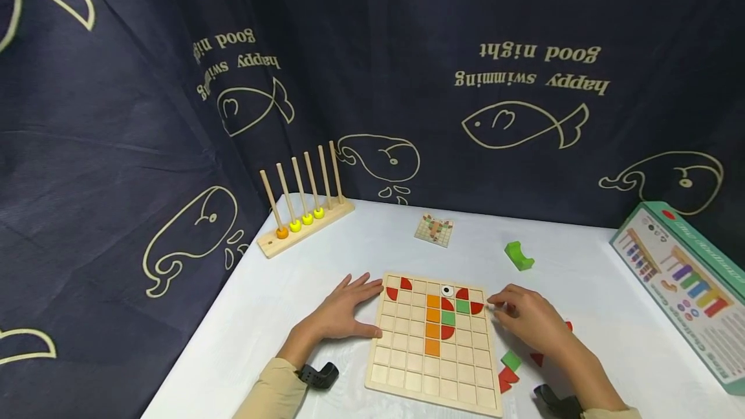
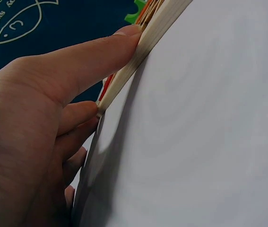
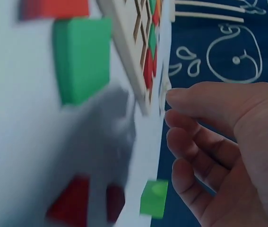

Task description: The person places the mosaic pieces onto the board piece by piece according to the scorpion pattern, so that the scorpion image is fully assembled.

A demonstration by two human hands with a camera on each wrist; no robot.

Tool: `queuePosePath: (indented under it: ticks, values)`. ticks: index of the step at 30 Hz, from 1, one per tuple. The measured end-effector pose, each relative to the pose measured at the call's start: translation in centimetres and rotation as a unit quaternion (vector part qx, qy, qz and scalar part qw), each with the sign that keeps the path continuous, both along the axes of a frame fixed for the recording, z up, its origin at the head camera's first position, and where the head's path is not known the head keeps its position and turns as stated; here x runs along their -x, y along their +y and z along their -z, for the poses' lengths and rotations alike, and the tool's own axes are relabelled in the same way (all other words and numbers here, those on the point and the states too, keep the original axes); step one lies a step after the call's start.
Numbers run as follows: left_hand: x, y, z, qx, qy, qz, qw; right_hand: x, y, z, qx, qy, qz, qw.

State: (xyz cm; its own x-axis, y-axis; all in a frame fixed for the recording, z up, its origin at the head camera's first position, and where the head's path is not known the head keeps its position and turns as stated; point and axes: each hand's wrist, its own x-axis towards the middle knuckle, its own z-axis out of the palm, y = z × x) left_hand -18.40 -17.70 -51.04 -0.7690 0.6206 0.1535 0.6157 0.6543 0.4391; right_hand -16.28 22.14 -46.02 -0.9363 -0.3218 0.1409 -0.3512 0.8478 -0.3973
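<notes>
A wooden grid board point(image 1: 401, 377) lies on the white table. My left hand point(image 1: 343, 312) rests along its left side, thumb pressed to the edge and fingers spread near the far corner; the left wrist view shows the thumb tip on the board's rim point(image 2: 159, 35). Set in the grid are orange squares point(image 1: 432, 330), green squares point(image 1: 447, 318), red quarter-round pieces point(image 1: 447, 332) and a white eye piece point(image 1: 447, 290). Beside the board's far right corner hovers my right hand point(image 1: 532, 319), fingers loosely bent with nothing visible between thumb and fingertips in the right wrist view.
Loose red pieces point(image 1: 508, 376) and a green square point(image 1: 511, 360) lie right of the board. Farther back are a pattern card point(image 1: 427, 238), a green curved block point(image 1: 518, 256) and a peg stand point(image 1: 273, 247) with beads. A box point(image 1: 681, 296) stands at the right.
</notes>
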Motion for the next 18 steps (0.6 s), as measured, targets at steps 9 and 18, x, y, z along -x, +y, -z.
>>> queuePosePath:
  ticks: [9, 18]
  values:
    - [0.1, -0.1, 0.3, -0.003, 0.005, 0.004, 1.0000, -1.2, 3.7, 0.4, 0.007, -0.010, 0.052, 0.9986]
    - [0.1, -0.1, 0.3, -0.003, 0.007, 0.004, 1.0000, -1.9, 6.7, 1.0, -0.009, -0.043, 0.090, 0.9949]
